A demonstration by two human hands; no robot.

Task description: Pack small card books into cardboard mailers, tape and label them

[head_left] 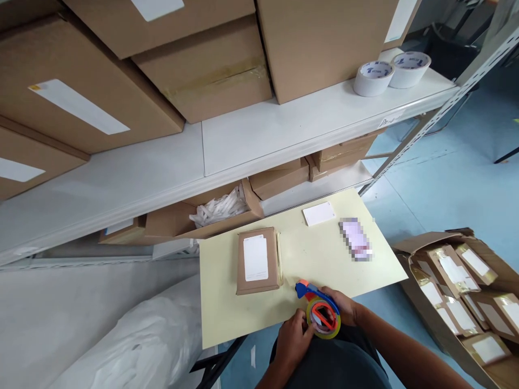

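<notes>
At the table's near edge I hold a blue and red tape dispenser (323,292) loaded with a roll of yellowish packing tape (310,315). My right hand (344,307) is closed around the dispenser from the right. My left hand (292,336) has its fingers curled against the left side of the roll; the fingertips are partly hidden. Just beyond, to the left, a small brown cardboard box (240,265) with a white label (255,258) lies on the pale yellow table (227,319). Tape shows along the box's right side.
A white card (319,214) and a blurred-out phone-like object (356,239) lie on the table. Behind stands a shelf (259,146) with large cartons (211,75) and two white tape rolls (373,78). An open carton (425,302) of labelled boxes is at right, a white plastic bag (162,335) at left.
</notes>
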